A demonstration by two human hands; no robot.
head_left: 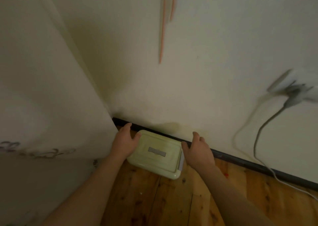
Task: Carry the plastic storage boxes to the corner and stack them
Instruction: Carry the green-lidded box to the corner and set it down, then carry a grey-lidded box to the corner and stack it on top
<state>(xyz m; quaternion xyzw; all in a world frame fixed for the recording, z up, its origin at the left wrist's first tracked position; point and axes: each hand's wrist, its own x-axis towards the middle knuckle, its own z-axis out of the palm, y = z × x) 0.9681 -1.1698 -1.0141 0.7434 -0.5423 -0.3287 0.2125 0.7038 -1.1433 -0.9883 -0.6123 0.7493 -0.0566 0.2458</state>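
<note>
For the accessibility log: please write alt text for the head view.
Two bare hands, left hand and right hand, flank a pale green lidded plastic storage box low over the wooden plank floor in a room corner, beside the dark skirting board. A blurred white wall socket trails cables on the right.

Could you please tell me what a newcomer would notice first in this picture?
A pale green rectangular plastic storage box sits low in the corner by the dark skirting board, with the left hand and right hand at its two ends. To the right, a white wall socket trails grey and white cables down the wall.
</note>
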